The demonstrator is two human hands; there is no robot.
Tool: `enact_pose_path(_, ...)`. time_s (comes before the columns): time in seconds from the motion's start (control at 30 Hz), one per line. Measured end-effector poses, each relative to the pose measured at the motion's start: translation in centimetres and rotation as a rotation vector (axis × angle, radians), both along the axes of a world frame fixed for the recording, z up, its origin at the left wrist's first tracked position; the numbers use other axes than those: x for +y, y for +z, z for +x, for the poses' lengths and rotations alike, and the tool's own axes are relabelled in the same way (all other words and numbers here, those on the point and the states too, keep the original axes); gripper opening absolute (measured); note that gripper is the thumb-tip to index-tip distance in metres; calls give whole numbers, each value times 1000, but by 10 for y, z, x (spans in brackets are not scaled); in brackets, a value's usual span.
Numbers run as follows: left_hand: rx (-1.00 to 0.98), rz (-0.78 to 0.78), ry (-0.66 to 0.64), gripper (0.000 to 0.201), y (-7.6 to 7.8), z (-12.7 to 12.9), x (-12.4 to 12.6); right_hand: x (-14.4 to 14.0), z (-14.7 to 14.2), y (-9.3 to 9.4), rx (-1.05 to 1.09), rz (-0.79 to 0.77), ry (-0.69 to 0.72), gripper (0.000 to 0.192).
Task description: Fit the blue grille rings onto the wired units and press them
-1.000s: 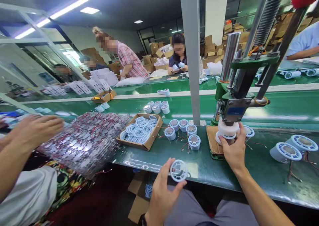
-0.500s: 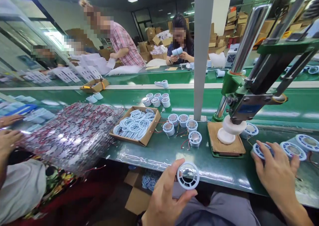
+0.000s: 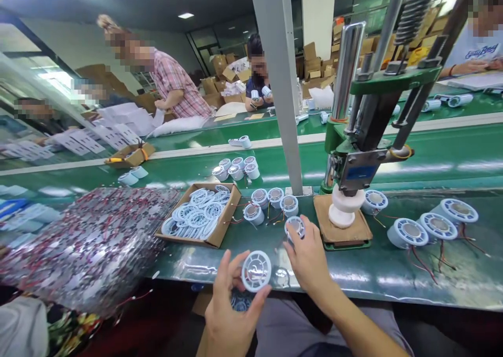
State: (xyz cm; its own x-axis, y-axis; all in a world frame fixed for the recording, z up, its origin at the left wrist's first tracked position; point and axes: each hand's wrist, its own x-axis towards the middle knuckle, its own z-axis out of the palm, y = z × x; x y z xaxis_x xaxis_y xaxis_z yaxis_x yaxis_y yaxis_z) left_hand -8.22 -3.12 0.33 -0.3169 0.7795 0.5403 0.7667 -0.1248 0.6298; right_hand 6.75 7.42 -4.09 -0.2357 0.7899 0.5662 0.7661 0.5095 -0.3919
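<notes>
Left hand (image 3: 230,315) low at the front edge of the bench (image 3: 353,276), fingers pinched round a white ring (image 3: 256,271), held up flat-face toward the camera, just off the bench edge. Right hand (image 3: 308,257) reaches onto the bench, fingers closed over a small white lamp housing (image 3: 295,226) with red and black wires, nearest piece of a cluster of similar housings (image 3: 271,202). Cardboard box (image 3: 200,216) full of white rings sits left of that cluster. Heap of wired circuit boards (image 3: 90,241) further left. Green hand press (image 3: 363,137) right of the right hand, its white head over a brown pad (image 3: 341,234). More finished housings (image 3: 432,226) well to the right. Other people work across the far bench.
</notes>
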Motion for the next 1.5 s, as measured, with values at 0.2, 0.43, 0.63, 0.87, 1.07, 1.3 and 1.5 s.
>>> enact_pose_path(0.2, 110, -98, -224, 80, -12, 23, 4, -37, 51, -13, 272, -165, 316, 24)
enact_pose_path(0.43, 153, -126, -365, 75, -21, 65, 33, -42, 65, -26, 353, -239, 259, 71)
enact_pose_path(0.63, 34, -182, -311, 71, -26, 68, 31, -44, 66, -30, 339, -204, 262, 80)
enact_pose_path(0.87, -209, -179, -145, 72, -44, 88, 24, -46, 63, -27, 325, -225, 278, 90)
enact_pose_path(1.07, -324, -210, -150, 70, -56, 92, 23, -47, 62, -35, 312, -242, 248, 77)
enact_pose_path(1.3, -449, -85, -213, 74, -62, 92, 23, -47, 64, -22, 381, -183, 250, 66)
enact_pose_path(1.5, -419, 155, -330, 81, -49, 95, 11, -58, 67, 1, 445, 7, 278, 82)
